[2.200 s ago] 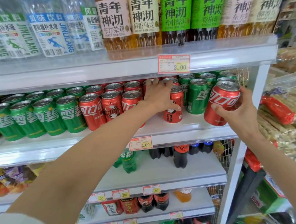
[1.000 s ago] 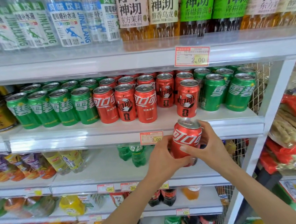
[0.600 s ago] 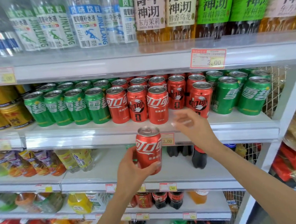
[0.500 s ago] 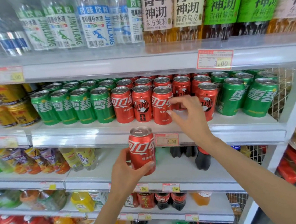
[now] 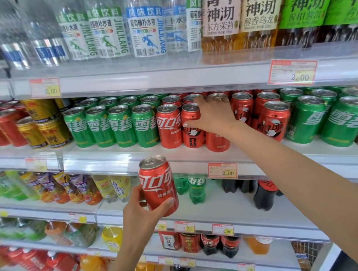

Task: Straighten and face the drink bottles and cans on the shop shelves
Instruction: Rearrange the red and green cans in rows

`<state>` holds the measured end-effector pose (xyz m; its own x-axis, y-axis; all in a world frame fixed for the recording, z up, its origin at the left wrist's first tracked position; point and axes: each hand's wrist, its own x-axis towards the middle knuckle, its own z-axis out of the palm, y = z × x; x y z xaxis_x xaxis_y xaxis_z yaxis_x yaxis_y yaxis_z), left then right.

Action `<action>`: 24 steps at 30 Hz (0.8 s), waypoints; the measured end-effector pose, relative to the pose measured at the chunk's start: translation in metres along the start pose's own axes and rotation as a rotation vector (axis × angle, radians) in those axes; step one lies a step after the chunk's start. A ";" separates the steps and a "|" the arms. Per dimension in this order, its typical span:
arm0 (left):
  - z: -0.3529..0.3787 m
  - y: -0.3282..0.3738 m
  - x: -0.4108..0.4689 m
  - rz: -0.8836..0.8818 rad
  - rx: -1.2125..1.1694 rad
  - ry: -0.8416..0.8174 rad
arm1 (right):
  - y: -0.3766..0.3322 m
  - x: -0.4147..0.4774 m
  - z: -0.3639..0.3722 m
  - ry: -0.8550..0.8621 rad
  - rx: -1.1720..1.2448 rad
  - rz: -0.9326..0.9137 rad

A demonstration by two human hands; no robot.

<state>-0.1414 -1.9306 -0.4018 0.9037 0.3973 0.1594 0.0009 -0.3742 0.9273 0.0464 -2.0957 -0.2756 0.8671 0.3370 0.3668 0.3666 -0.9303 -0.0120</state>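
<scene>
1. The left hand (image 5: 142, 214) grips a red aluminium cola can (image 5: 159, 186), with fingers and thumb wrapped round its lower half. The can is upright, logo outward, held in the air just below the front edge of the white metal shelf (image 5: 114, 162).
2. The right hand (image 5: 212, 114) lies over the front row of red cola cans (image 5: 169, 127) standing on that shelf. Its thumb lies across one can's face and its fingers curve over the tops behind; whether they clasp a can, I cannot tell.
3. Rows of green soda cans (image 5: 122, 128) flank the red ones on both sides.
</scene>
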 end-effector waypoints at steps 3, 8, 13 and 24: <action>-0.003 0.000 0.003 0.004 -0.013 0.014 | -0.005 0.007 -0.006 -0.105 0.003 0.035; -0.005 0.002 0.008 0.014 -0.029 0.005 | -0.009 0.005 -0.012 -0.075 0.112 0.039; -0.006 0.003 0.013 0.025 -0.037 0.004 | -0.010 -0.005 -0.021 0.096 0.138 -0.004; 0.005 0.013 0.020 0.068 -0.026 -0.006 | -0.001 -0.069 -0.039 0.169 0.445 -0.068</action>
<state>-0.1209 -1.9318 -0.3884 0.9039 0.3665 0.2203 -0.0716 -0.3783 0.9229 -0.0264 -2.1236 -0.2648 0.7825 0.3327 0.5262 0.5616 -0.7420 -0.3660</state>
